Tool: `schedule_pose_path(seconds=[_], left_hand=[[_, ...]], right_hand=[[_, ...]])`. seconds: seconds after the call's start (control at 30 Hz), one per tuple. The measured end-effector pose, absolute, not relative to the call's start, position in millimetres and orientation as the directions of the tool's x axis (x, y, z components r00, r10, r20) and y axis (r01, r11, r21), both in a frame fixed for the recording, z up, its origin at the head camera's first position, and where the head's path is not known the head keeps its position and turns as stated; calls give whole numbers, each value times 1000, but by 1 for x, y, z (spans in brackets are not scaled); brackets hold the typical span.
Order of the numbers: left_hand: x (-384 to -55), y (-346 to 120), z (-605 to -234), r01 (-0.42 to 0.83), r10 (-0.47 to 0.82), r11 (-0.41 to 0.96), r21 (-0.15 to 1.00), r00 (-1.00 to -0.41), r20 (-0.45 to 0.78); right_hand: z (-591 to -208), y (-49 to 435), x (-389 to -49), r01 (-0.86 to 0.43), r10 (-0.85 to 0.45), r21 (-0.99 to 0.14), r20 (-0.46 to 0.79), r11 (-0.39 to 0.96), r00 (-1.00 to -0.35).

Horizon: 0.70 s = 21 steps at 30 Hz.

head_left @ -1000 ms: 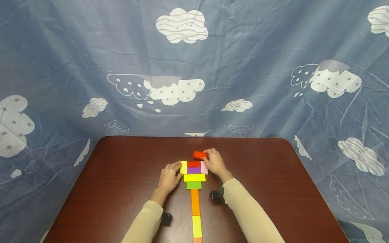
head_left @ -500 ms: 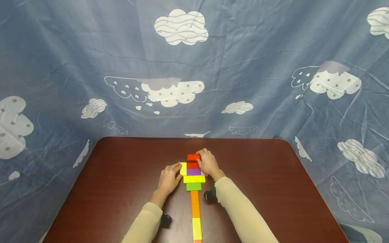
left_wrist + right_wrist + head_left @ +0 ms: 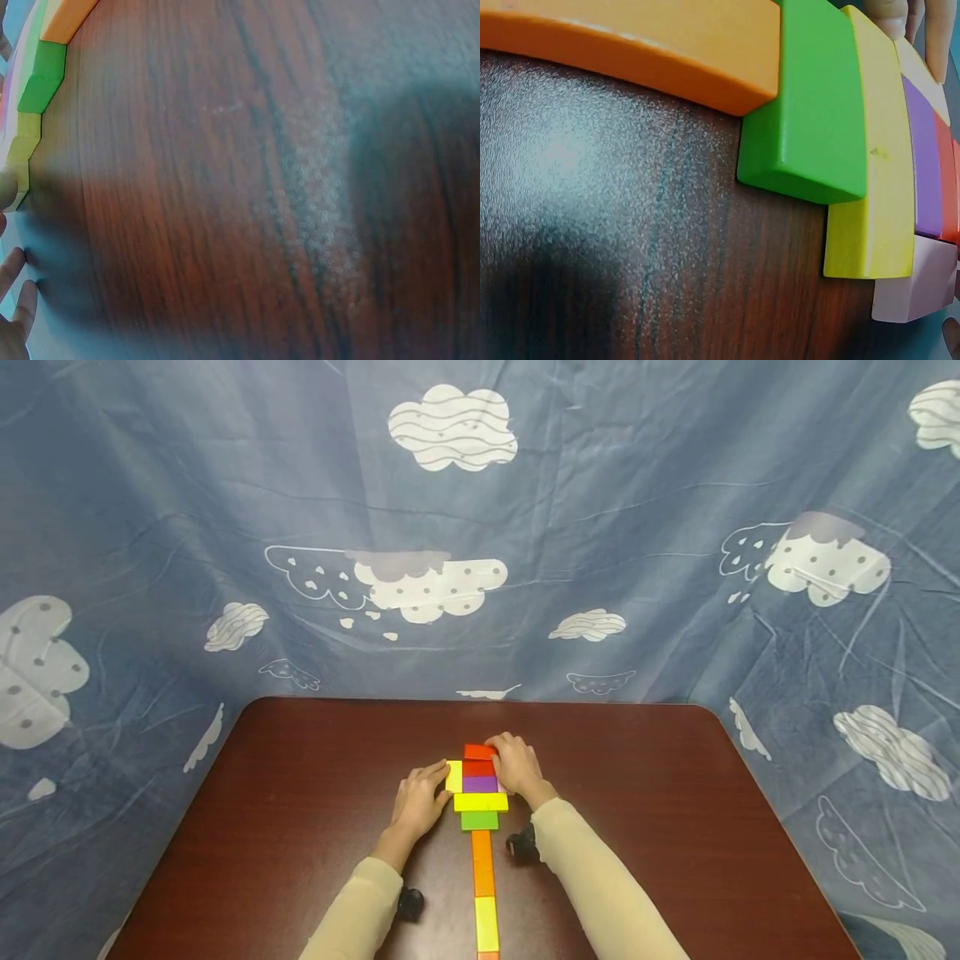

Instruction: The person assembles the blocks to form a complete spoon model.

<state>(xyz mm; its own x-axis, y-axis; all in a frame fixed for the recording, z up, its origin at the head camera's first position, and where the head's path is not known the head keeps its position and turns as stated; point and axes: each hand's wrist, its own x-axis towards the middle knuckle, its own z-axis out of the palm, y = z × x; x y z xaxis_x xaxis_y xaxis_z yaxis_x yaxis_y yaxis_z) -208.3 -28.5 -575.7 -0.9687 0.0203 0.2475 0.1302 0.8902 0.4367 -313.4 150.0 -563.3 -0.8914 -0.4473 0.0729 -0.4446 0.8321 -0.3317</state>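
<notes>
In the head view my right hand (image 3: 516,763) holds a red block (image 3: 477,752) by its right end. This block lies slightly skewed at the far side of a second red block (image 3: 477,768). A purple block (image 3: 480,784) sits just nearer. My left hand (image 3: 417,799) rests on the table, its thumb and fingertips touching the left side of a pale yellow block (image 3: 453,777). A pink block (image 3: 915,289), mostly covered by my right hand in the head view, flanks the purple and red ones on the right.
Toward me, a yellow block (image 3: 481,802) lies crosswise, then a green block (image 3: 479,820). An orange block (image 3: 483,862) and another yellow block (image 3: 487,923) continue the line lengthwise to the near edge of view. The brown table (image 3: 637,760) ends at a cloud-patterned cloth (image 3: 525,510).
My right hand has carried the red block left and nearer, from beyond the right corner to the far side of the other red block. The left hand stays put.
</notes>
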Motion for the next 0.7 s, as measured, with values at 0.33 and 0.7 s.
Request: schedule_pose_path(seconds=[0.33,0.7], left_hand=[[-210,-27,-577,124,12,891,436,-968,251],[-212,-32,-580,126,-2,835,535,-972,233]], right_hand=[[-561,151,-312,-459,-473,-351,51,816,-880],[-547,164,-307,-464,-461,-409,112,786,-880]])
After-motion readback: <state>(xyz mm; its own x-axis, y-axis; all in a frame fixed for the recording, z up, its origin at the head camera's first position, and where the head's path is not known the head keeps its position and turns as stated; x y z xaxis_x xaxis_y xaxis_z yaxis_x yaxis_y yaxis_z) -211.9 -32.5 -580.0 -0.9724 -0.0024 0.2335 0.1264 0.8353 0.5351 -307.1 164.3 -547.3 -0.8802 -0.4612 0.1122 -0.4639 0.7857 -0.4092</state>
